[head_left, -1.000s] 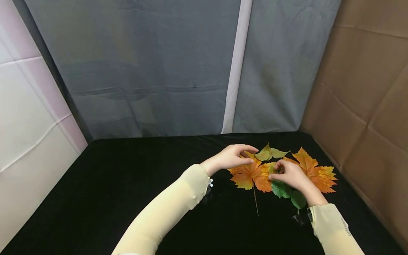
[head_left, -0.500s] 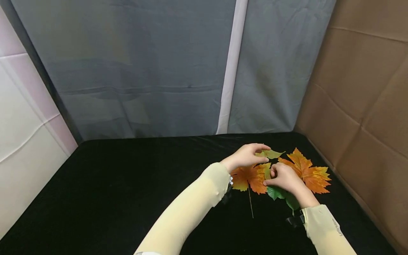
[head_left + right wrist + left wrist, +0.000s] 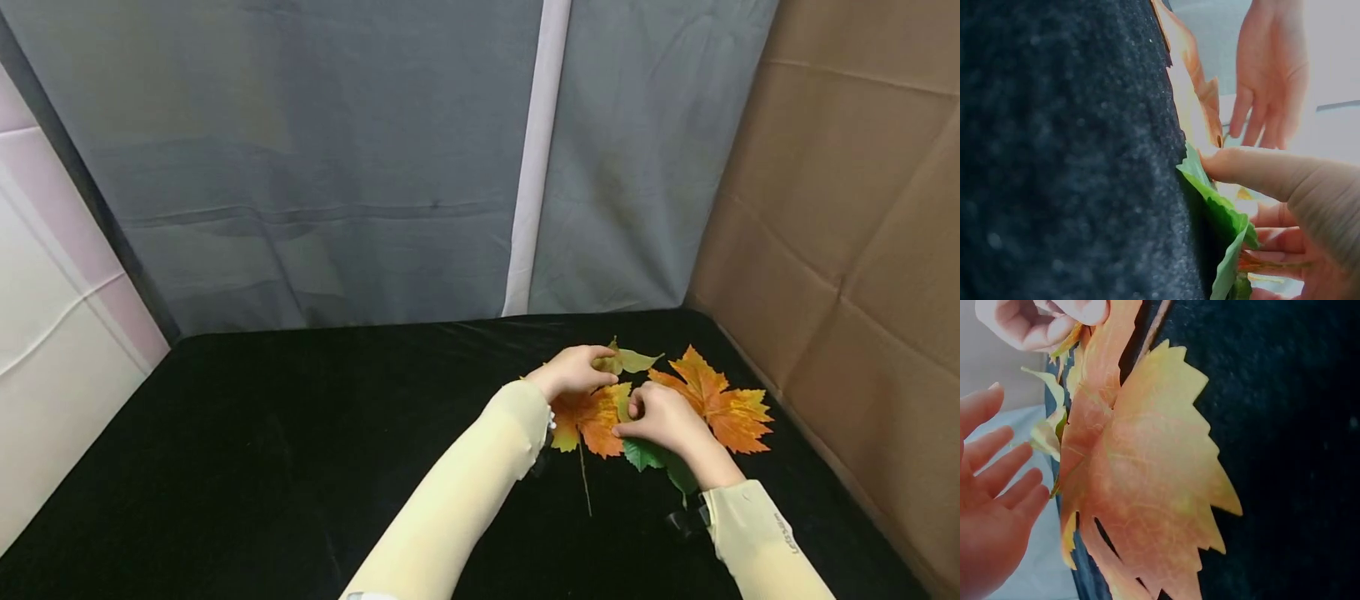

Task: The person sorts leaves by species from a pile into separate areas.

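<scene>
An orange maple leaf (image 3: 596,423) with a thin stem lies on the right part of the black cloth. At its right edge my right hand (image 3: 667,421) pinches it, thumb in front and fingers curled behind. My left hand (image 3: 576,372) hovers over the leaf's far side, its fingers straight and spread with nothing in them, as the left wrist view shows at the left hand (image 3: 997,506). Beyond its fingertips lie yellow-green leaves (image 3: 636,360). Green leaves (image 3: 1225,212) sit under and beside the right hand, partly hidden by it.
A second orange maple leaf (image 3: 723,408) lies right of the right hand. The black-covered table (image 3: 225,450) stretches far to the left. A grey curtain (image 3: 360,167) stands behind it, a brown cloth wall (image 3: 840,208) at right and a white panel (image 3: 52,333) at left.
My left hand has moved right over the orange maple leaf, towards the yellow-green leaves, then dipped slightly. The right hand keeps its place at the leaf's edge. The head view has turned slightly right.
</scene>
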Demonstrator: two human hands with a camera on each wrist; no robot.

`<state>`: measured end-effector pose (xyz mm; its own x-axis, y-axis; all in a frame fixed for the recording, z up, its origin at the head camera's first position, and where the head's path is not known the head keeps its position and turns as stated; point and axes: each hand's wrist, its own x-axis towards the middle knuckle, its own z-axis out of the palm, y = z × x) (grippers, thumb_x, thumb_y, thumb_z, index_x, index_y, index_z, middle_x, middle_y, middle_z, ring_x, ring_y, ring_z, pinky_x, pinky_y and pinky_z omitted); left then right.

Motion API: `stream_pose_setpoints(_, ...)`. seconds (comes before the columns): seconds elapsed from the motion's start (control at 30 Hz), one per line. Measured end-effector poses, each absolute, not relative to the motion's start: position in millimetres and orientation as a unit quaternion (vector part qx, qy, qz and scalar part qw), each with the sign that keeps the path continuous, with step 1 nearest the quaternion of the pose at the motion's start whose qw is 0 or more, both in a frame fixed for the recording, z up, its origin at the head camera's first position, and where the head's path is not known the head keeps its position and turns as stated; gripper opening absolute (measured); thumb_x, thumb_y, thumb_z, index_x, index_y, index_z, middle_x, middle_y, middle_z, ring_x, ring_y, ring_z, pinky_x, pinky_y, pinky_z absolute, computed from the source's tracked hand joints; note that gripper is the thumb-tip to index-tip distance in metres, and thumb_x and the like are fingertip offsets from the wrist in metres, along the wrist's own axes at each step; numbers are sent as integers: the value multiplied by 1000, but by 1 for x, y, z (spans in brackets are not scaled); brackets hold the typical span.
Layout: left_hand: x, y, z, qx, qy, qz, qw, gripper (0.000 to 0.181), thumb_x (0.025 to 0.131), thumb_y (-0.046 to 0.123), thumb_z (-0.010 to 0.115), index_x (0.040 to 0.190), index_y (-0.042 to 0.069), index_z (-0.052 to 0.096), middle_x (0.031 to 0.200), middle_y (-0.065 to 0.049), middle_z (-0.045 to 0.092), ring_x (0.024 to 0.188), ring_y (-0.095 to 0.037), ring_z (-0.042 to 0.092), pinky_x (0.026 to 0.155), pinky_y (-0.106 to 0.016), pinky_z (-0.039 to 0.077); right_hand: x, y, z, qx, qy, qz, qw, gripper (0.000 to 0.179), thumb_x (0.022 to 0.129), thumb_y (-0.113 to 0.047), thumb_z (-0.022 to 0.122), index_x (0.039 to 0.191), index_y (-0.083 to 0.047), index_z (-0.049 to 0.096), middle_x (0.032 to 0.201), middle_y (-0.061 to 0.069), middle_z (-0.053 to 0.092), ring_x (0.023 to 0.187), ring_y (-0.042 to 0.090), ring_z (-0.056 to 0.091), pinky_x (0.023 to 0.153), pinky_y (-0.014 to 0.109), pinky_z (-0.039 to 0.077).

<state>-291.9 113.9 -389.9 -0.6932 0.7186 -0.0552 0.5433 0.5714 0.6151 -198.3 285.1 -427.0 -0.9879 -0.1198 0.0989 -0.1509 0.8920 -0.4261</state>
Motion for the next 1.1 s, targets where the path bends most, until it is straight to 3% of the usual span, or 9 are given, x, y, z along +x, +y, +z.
stream_pose_setpoints(0.27, -293, 107, -398, 351, 877, 272, 183, 57, 95, 27, 62, 146, 10, 44, 142, -8, 50, 128, -19, 46, 105, -28, 34, -197, 279, -422, 69, -973, 217, 46, 17, 72, -19, 74, 68, -13, 59, 69, -2, 52, 59, 15, 46, 56, 30, 38)
stream_pose_setpoints(0.57, -289, 106, -403, 319, 901, 259, 140, 54, 89, 31, 70, 138, 14, 54, 134, -3, 58, 120, -17, 53, 102, -29, 38, -196, 279, -413, 54, -962, 262, 57, 8, 84, -11, 66, 78, -5, 68, 70, 1, 60, 59, 15, 49, 55, 31, 41)
stream_pose_setpoints(0.83, -288, 111, -407, 258, 926, 251, 112, 42, 86, 33, 74, 124, 16, 65, 118, 1, 65, 101, -16, 58, 89, -34, 47, -192, 280, -406, 4, -931, 346, 112, 17, 89, -14, 67, 94, 2, 70, 81, 8, 69, 68, 16, 57, 60, 29, 48)
stream_pose_setpoints(1.1, -287, 111, -406, 224, 945, 225, 72, 21, 86, 34, 73, 102, 20, 71, 93, 4, 65, 79, -16, 57, 71, -37, 49, -194, 277, -398, -45, -852, 512, 97, 32, 93, -18, 66, 107, 10, 64, 85, 5, 68, 68, 10, 57, 62, 27, 50)
